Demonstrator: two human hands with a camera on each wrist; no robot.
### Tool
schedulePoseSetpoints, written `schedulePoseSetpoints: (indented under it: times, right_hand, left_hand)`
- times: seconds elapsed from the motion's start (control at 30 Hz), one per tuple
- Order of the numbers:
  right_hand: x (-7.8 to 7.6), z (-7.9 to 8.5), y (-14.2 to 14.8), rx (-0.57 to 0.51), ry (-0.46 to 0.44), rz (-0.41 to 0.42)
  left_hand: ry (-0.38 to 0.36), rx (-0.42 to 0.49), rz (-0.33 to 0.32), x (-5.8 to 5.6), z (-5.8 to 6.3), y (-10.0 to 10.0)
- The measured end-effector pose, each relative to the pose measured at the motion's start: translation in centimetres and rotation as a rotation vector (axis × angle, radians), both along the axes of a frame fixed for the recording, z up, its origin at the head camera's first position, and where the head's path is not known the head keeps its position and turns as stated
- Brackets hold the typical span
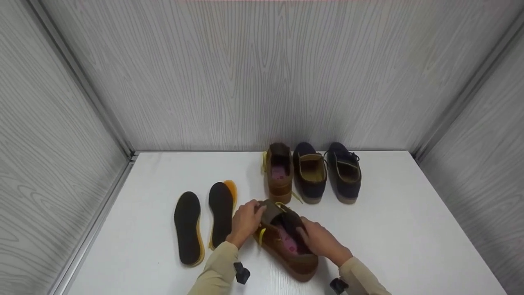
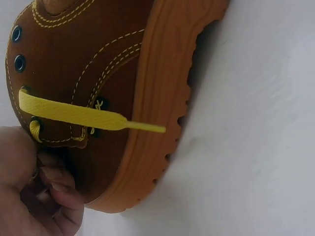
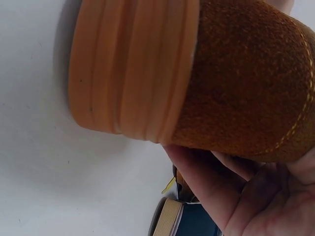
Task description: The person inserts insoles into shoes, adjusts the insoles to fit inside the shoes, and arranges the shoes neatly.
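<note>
A brown suede shoe (image 1: 303, 264) with an orange-brown sole rests on the white table, its toe pointing away and to the left. My left hand (image 1: 245, 219) pinches its folded-back tongue (image 1: 269, 211) near the toe. Around the heel side and collar, my right hand (image 1: 321, 241) grips the shoe. Inside lies a pink lining (image 1: 290, 241). The left wrist view shows a loose yellow lace (image 2: 74, 110) hanging over the shoe's side and bare eyelets above it. From the right wrist view, the heel (image 3: 236, 83) is close up, with fingers beneath its edge.
Behind stand another brown shoe (image 1: 280, 190) with yellow laces and two navy shoes, one in the middle (image 1: 313, 192) and one at right (image 1: 347, 191). To the left lie dark insoles (image 1: 187, 227) with yellow-orange edges, and more insoles (image 1: 221, 209) beside them. Grey walls enclose the table.
</note>
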State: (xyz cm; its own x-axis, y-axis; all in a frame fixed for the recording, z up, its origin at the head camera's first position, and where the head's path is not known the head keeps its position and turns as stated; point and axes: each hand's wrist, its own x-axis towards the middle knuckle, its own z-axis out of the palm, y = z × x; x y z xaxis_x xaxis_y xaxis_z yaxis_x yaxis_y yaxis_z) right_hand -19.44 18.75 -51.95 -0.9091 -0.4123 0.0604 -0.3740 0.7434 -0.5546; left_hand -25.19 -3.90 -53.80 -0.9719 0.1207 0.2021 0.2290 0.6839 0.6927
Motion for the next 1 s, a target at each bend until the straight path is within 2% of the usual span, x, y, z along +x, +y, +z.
schedulePoseSetpoints:
  times: [0.2, 0.47, 0.6, 0.7, 0.8, 0.87, 1.0]
  right_hand:
    - [0.1, -0.1, 0.6, -0.005, 0.010, 0.012]
    - [-0.5, -0.2, 1.0, -0.033, 0.038, 0.006]
    - [-1.3, -0.1, 1.1, -0.088, -0.006, -0.011]
    - [-1.7, -0.1, 1.3, -0.138, -0.074, -0.026]
    - [-1.7, -0.1, 1.5, -0.171, -0.124, -0.059]
    - [-1.6, 0.0, 1.8, -0.184, -0.131, -0.074]
    - [-2.0, 0.3, 2.2, -0.186, -0.121, -0.069]
  left_hand:
    - [0.073, -0.009, 0.010, -0.5, -0.5, 0.6]
    - [0.061, 0.043, 0.023, -1.1, -0.7, 1.2]
    - [0.062, 0.070, 0.071, -1.2, -0.4, 1.2]
    - [0.039, 0.087, 0.159, -0.4, -0.2, 0.9]
    - [0.005, 0.106, 0.226, 1.2, 0.0, 0.3]
    - [-0.011, 0.104, 0.229, 2.5, 0.1, -0.1]
    - [-0.003, 0.048, 0.172, 4.4, 0.1, -1.0]
